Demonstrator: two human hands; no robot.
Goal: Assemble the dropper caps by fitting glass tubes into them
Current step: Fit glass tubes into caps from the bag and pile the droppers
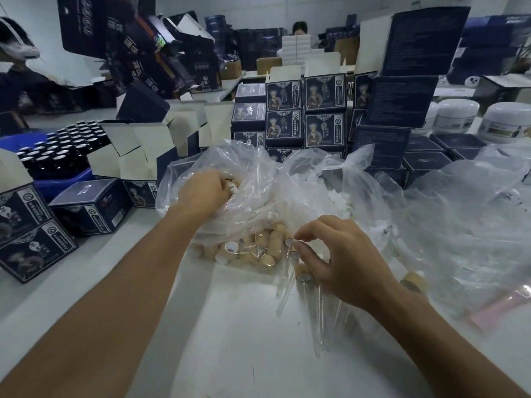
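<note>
A clear plastic bag (253,179) lies on the white table (253,340), filled with tan dropper caps (270,248). My left hand (202,191) reaches into the bag's mouth, fingers curled among the caps; what they grip is hidden. My right hand (342,259) is just right of the bag, fingers curled round several glass tubes (290,282) that slant down towards me. A few tubes carry tan caps at their top ends near my fingertips. One more capped piece (413,281) lies to the right of my wrist.
Dark blue printed boxes (304,113) are stacked behind the bag and others (86,208) lie at the left. A blue crate of dark bottles (57,150) stands at the left. More crumpled plastic (465,214) covers the right side. White jars (457,116) stand at far right. A person sits in the background.
</note>
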